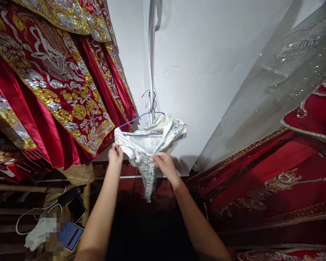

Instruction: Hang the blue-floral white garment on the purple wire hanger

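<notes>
While right hand (163, 163) is pinching cloth below neckline, left hand (115, 153) is reaching to shoulder edge; cannot tell whether gripping. Top (144, 167) is hanging on purple hanger (143, 135), between and just beyond hands. Probably handling light, soft, limp, slipping easily off wire; shoulders seeming best hold. Showing whitish cloth, pale floral print, gathered middle, narrow lower end.

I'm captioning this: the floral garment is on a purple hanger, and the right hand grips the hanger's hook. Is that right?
Not quite: in the head view, the right hand pinches the floral garment, not the hook. It is on a purple hanger.
</notes>
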Demonstrator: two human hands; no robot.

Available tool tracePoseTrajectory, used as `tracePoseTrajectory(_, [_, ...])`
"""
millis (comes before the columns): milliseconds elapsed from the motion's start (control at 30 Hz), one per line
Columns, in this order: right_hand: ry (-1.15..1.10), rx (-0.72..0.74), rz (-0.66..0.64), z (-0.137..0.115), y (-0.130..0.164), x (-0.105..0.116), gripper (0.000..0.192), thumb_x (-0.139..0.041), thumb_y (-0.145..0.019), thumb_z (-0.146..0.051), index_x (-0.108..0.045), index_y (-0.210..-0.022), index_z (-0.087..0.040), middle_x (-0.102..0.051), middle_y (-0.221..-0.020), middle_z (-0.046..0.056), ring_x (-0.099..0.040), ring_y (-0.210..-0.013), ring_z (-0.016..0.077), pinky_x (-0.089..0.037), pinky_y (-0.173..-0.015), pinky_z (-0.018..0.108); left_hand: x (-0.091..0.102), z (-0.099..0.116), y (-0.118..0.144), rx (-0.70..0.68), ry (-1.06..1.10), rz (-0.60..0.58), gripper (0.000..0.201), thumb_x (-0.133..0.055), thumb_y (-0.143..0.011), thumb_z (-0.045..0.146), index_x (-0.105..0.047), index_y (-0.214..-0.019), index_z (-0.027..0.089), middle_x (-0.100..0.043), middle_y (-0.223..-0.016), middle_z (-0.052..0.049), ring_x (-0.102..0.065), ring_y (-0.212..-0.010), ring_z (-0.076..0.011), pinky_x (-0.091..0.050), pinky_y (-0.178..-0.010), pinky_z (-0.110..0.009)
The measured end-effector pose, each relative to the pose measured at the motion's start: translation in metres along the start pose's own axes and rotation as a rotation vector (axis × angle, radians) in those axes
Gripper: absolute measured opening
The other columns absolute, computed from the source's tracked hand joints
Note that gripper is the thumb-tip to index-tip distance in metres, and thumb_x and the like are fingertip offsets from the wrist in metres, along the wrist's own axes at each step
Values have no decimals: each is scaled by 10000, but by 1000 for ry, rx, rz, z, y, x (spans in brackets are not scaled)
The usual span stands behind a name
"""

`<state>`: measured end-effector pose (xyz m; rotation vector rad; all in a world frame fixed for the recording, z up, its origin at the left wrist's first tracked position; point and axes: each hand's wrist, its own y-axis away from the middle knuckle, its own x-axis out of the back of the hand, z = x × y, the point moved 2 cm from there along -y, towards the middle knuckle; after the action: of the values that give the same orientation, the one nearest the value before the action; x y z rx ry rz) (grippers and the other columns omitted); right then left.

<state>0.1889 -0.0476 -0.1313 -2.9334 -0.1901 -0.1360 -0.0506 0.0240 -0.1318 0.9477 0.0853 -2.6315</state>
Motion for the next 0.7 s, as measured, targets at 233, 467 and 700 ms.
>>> tracePoseTrajectory(233, [110,-46,15,27,19,16,386,-548,-860,-485,-550,-584,-214,-484,-541,-7,-455,-532,154,-373,-538,285,-24,-55,57,69,-281,-281,196,-758,-728,279,-658,-810,132,-670,-795,-32,-591,-718,-142,-491,-721,-259])
tracePoseTrajectory(467, [-101,86,-135,-1,11,12,452,-439,-942,-586,-615,-1171,-239,-673,-1116,85,-628,-1031,241,-496,-928,393,-95,-6,103,-385,-607,-678,250,-601,-899,424,-657,-930,183,-631,-913,-52,-578,-893,-195,-457,-857,-297])
tracePoseTrajectory(700, [194,-10,-395,-34,8,16,255,-747,-725,-330,-683,-942,-213,-691,-889,40,-642,-830,250,-524,-753,369,-78,-20,101,-318,-659,-900,439,-372,-988,512,-657,-1103,198,-629,-1153,-107,-540,-1175,-254,-361,-1077,-380])
